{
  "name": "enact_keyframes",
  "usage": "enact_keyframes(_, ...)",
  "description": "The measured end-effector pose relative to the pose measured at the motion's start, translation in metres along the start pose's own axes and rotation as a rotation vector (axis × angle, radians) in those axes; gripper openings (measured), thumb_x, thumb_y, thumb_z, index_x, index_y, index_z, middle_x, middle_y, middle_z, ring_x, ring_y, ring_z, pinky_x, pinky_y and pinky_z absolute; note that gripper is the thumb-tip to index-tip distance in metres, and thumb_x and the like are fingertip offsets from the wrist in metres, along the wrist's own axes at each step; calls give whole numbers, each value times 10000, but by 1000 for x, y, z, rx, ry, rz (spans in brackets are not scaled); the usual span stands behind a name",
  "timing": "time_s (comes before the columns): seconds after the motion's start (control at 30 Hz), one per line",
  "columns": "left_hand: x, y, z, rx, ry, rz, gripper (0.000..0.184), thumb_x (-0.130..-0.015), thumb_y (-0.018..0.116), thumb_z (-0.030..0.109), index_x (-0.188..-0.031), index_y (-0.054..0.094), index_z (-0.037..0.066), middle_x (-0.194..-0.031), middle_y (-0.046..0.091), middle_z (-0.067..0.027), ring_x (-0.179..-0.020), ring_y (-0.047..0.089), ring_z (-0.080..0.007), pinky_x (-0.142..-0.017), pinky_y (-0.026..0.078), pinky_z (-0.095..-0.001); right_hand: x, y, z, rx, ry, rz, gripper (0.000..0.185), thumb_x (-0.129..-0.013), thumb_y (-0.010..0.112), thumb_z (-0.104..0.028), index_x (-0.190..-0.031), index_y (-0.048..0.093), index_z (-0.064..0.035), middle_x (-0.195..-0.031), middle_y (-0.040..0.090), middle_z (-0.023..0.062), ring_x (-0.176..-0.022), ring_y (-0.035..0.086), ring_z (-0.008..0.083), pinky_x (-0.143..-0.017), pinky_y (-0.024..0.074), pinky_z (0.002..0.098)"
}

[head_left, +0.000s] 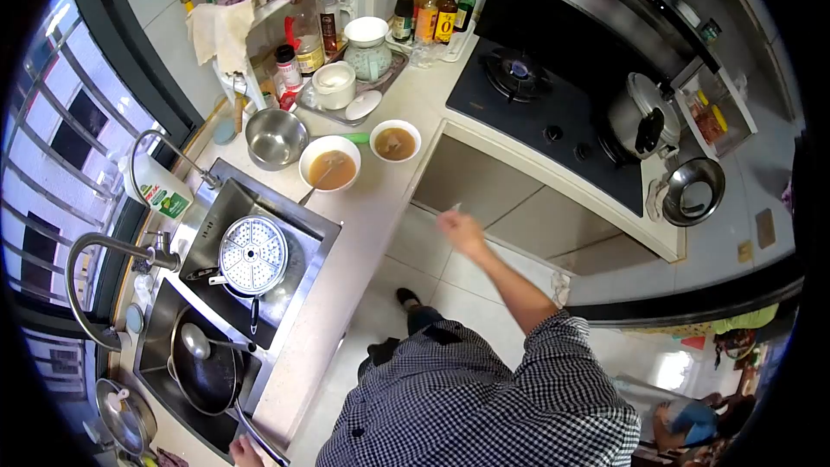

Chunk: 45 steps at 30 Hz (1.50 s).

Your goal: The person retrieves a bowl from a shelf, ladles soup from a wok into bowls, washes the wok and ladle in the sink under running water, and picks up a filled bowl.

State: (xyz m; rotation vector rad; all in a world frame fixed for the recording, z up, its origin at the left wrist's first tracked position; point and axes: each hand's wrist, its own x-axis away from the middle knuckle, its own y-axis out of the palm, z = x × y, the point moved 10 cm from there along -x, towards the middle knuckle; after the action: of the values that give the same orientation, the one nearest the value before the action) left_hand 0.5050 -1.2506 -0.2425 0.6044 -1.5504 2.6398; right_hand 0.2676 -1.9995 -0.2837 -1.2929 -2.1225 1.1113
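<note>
Black pan [207,383] near it, the left hand [245,451] is cut off, the right hand [461,232] blurred; I cannot tell either grip.

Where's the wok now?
Head view, lower left: the wok sits in the sink basin nearer the left hand, ladle over it.

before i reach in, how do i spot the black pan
Find the double steel sink beside the barred window, then the basin nearer the left hand. The black pan lies there, its long handle stretching out by that hand. Unlike the perforated steamer plate in the other basin, it is dark, with a metal ladle across it.
</note>
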Motion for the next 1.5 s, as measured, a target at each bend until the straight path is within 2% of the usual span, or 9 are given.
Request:
enact_keyframes(0.1, 26, -40, 62, -169, 101, 339, 481, -791, 562, 423, -1055, 584, 21, -1019, 605, -159, -921, 574, -288, -858, 406, -359, -46, -101, 38, 7, 120, 138, 187, -822, 505, -224, -892, 645, -121, -785, 646, 118, -752, 614, 317, -696, 489, 405)
enact_keyframes(0.23, 47, -28, 130, 175, 408, 537, 419, -794, 591, 303, -1081, 544, 0, -893, 616, -133, -770, 592, -219, -681, 481, -307, -132, -175, 139, 398, 122, 245, 274, -786, 530, -180, -1039, 612, -113, -1107, 576, 129, -998, 538, 322, -820, 449, 392)
enact_keyframes(0.3, 17, 14, 125, 461, 603, 529, 324, -816, 558, 131, -1107, 478, 14, -878, 574, -46, -661, 541, -94, -450, 412, -205, -161, -202, 182, 577, 126, 235, 409, -766, 522, -137, -1175, 515, -120, -1279, 455, 102, -1117, 442, 360, -894, 417, 386)
enact_keyframes(0.33, 43, 37, 171, 404, 268, 302, 336, -827, 570, 135, -1131, 498, 14, -1017, 572, -44, -832, 534, -94, -528, 400, -176, -172, -210, 195, 695, 121, 159, 450, -765, 503, -101, -1213, 471, -132, -1311, 420, 91, -1137, 418, 370, -912, 406, 386)
enact_keyframes(0.63, 118, 165, 353, 556, 312, -61, 229, -809, 556, 70, -1037, 537, 46, -752, 522, 4, -665, 516, -67, -533, 473, -206, -220, -219, 226, 716, -156, -237, 414, -736, 603, -87, -1134, 499, -45, -1176, 499, 203, -992, 539, 345, -835, 462, 370)
enact_keyframes(0.97, 135, 221, 361, 685, 136, -243, 195, -813, 545, 75, -1006, 541, 44, -759, 544, -19, -662, 573, -113, -539, 499, -238, -221, -255, 258, 575, 639, -3, 617, -740, 518, -573, -970, 627, -11, -1032, 600, 193, -983, 565, 334, -827, 437, 424)
enact_keyframes(1.33, 146, 190, 297, 763, 5, -71, 236, -792, 593, 118, -1010, 555, 36, -728, 550, -20, -651, 540, -89, -507, 467, -219, -250, -229, 363, 312, 272, 216, 685, -860, 321, -587, -1132, 556, -4, -1087, 575, 211, -972, 554, 379, -808, 443, 414)
enact_keyframes(1.43, 147, 160, 256, 806, -44, 51, 232, -793, 592, 119, -1004, 556, 30, -713, 540, -14, -630, 531, -83, -472, 447, -214, -185, -217, 332, 259, 551, 441, 610, -914, 291, -503, -877, 674, -30, -768, 635, 139, -637, 604, 266, -559, 486, 407)
enact_keyframes(1.5, 146, 137, 235, 785, -75, 142, 232, -793, 591, 117, -1004, 555, 27, -705, 532, -9, -605, 522, -78, -449, 428, -209, -164, -159, 261, 840, -198, 478, 314, -925, 430, -281, -1016, 613, -41, -792, 628, 122, -648, 592, 257, -576, 476, 388)
